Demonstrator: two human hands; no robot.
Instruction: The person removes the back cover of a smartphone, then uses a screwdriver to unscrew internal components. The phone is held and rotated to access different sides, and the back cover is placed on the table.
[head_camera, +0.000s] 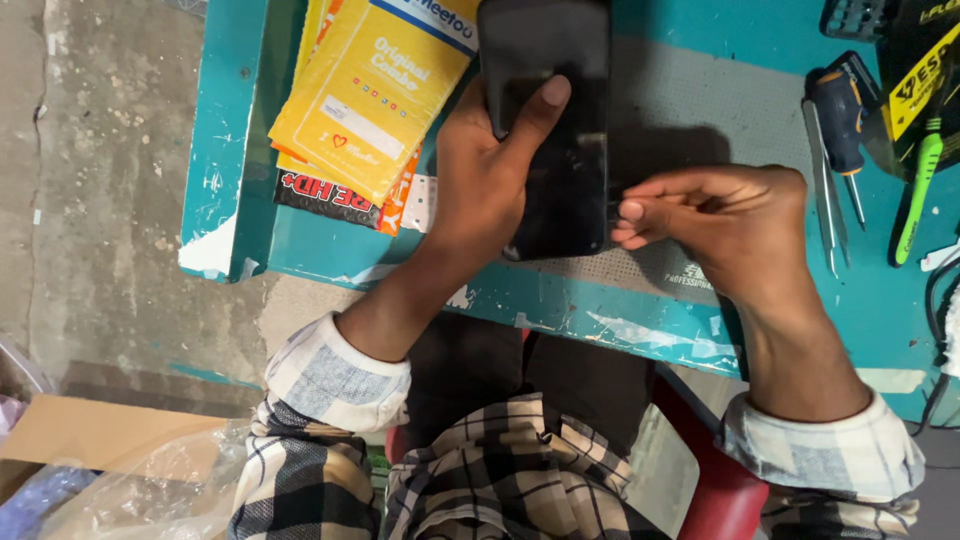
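The left hand (490, 165) reaches up from the lower left, its forearm bare below a rolled checked cuff. It is closed around the phone (550, 120), palm against the phone's left edge, thumb laid across its dark face and pointing up and right. The right hand (725, 215) sits just right of the phone, wrist bent, knuckles up, fingers curled and bunched leftward. Its fingertips (630, 212) are pinched together at the phone's right edge; the right forearm runs down to another rolled cuff.
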